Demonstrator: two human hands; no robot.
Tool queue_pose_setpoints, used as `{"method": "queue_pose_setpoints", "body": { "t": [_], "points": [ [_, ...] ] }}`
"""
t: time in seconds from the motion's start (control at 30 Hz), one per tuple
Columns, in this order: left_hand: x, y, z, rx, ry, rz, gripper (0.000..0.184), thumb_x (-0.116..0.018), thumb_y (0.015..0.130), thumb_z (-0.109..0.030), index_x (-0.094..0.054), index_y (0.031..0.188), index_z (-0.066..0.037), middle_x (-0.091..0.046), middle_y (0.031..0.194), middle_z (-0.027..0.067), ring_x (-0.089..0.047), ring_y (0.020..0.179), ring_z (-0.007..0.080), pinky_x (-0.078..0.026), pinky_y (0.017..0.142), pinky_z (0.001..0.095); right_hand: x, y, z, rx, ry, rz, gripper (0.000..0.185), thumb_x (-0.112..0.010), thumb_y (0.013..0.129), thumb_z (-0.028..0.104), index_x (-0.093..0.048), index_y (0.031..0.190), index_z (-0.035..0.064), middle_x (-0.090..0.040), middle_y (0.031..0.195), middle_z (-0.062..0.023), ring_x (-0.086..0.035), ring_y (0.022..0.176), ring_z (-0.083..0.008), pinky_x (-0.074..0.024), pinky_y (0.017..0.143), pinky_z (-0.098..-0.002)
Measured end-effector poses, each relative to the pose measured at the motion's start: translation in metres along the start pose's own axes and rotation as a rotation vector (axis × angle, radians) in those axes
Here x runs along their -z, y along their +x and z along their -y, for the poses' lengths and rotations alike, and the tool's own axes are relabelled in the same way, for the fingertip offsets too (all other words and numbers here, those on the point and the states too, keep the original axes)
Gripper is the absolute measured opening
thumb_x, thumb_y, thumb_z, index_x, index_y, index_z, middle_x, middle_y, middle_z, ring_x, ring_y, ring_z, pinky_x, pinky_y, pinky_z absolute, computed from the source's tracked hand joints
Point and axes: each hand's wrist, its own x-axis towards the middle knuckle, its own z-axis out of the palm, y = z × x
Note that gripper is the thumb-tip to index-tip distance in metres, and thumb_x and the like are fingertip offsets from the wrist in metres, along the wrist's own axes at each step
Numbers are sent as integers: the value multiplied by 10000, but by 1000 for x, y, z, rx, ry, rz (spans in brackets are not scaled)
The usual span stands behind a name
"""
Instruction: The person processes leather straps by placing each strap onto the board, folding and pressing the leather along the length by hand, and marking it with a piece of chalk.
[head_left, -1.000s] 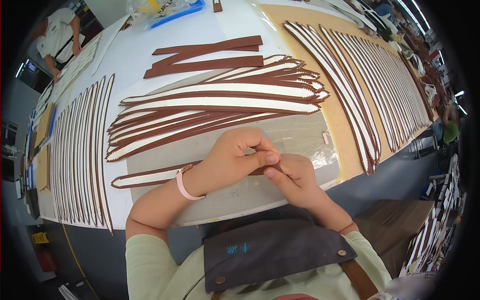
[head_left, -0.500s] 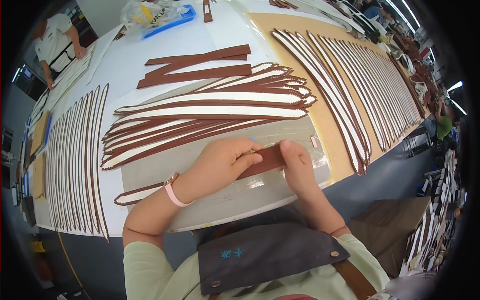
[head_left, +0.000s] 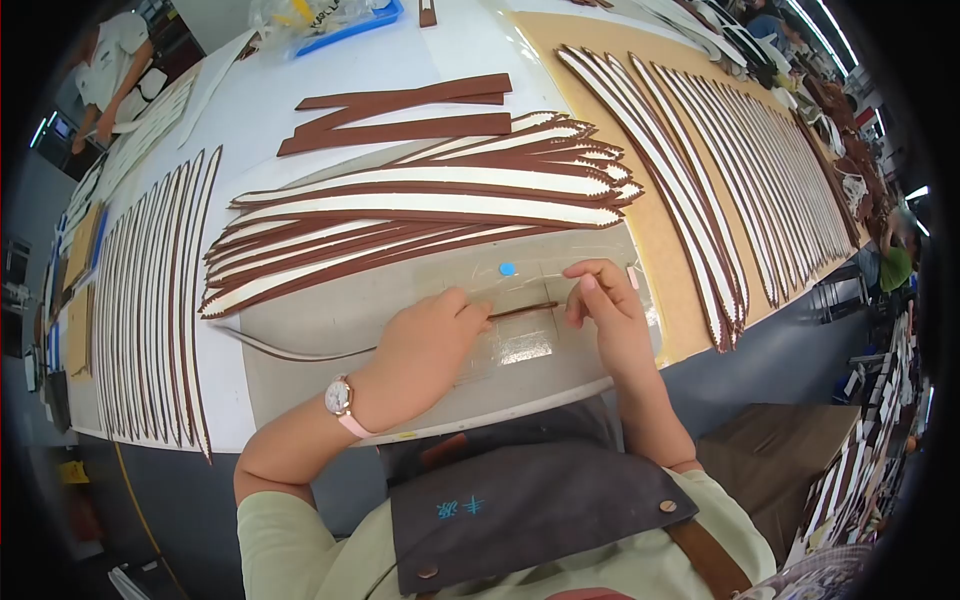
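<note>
Left hand (head_left: 428, 342) closed, fingers pinching a narrow strip (head_left: 525, 311) turned on edge over a grey mat (head_left: 420, 285), right hand (head_left: 612, 310) half open, fingers loosely curled beside the strip's end, piled brown-and-white straps (head_left: 420, 215) beyond.

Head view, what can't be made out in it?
Head view: middle of the held strip, hidden by the left hand.
Head view: top of the plastic bag, cut off by the upper edge.
Head view: number of strips in the pile, hidden by overlap.
</note>
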Motion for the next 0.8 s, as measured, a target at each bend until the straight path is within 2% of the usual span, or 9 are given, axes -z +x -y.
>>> {"method": "queue_pose_setpoints", "body": {
  "t": [0.03, 0.07, 0.1, 0.2, 0.3, 0.37, 0.57, 0.8],
  "points": [
    [-3, -1, 7, 24, -49, 74, 412, -692, 911, -140, -653, 1315, -66, -614, 958, 114, -634, 830, 311, -525, 690, 408, 5, -2, -2, 16, -73, 17, 212, -581, 1053, 237, -637, 1151, 57, -575, 833, -9, -549, 796, -98, -455, 732, -251],
    [-8, -1, 11, 48, -100, 151, 379, -671, 922, -113, -665, 1297, -60, -618, 952, 110, -637, 822, 318, -532, 703, 408, 10, -7, -6, 27, -146, 34, 237, -612, 1025, 180, -619, 1230, 60, -589, 895, -26, -566, 855, -121, -471, 773, -270],
    [-12, 2, 13, 59, -117, 138, 374, -662, 925, -108, -670, 1298, -71, -619, 940, 107, -638, 816, 322, -535, 711, 412, 13, -10, -9, 41, -220, 49, 320, -642, 997, 124, -600, 1308, 63, -604, 956, -44, -584, 914, -144, -486, 814, -288],
    [-21, 15, 14, 99, -135, 119, 379, -643, 932, -96, -680, 1309, -111, -614, 920, 102, -638, 802, 326, -540, 727, 421, 11, -12, -9, 275, -673, 67, 458, -725, 876, 30, -624, 1322, 63, -598, 1095, -94, -575, 1049, -242, -494, 904, -353],
    [-30, 19, 12, 159, -98, 121, 406, -650, 933, -110, -679, 1336, -156, -588, 947, 99, -626, 811, 305, -538, 736, 417, 10, -5, -15, 455, -913, 120, 481, -771, 806, 36, -670, 1275, 69, -582, 1113, -131, -554, 1063, -312, -487, 922, -408],
    [-34, 17, 10, 177, -67, 106, 422, -668, 933, -142, -674, 1353, -182, -567, 978, 94, -614, 837, 286, -534, 748, 406, 10, -1, -17, 434, -915, 116, 451, -786, 796, 51, -697, 1238, 71, -580, 1084, -123, -550, 1050, -310, -484, 920, -416],
    [-28, 13, 0, 113, -5, 52, 496, -770, 879, -253, -673, 1355, -154, -542, 1069, 97, -554, 996, 277, -509, 856, 398, 10, 7, -16, 411, -909, 128, 416, -789, 797, 58, -720, 1207, 63, -580, 1062, -105, -552, 1033, -308, -480, 913, -415],
    [-28, 12, 4, 94, -12, 45, 496, -771, 880, -255, -673, 1354, -148, -535, 1065, 100, -542, 992, 283, -496, 874, 394, 14, 9, -19, 396, -881, 142, 462, -777, 791, 21, -713, 1246, 63, -587, 1092, -103, -546, 1028, -306, -477, 898, -402]
  ]
}}
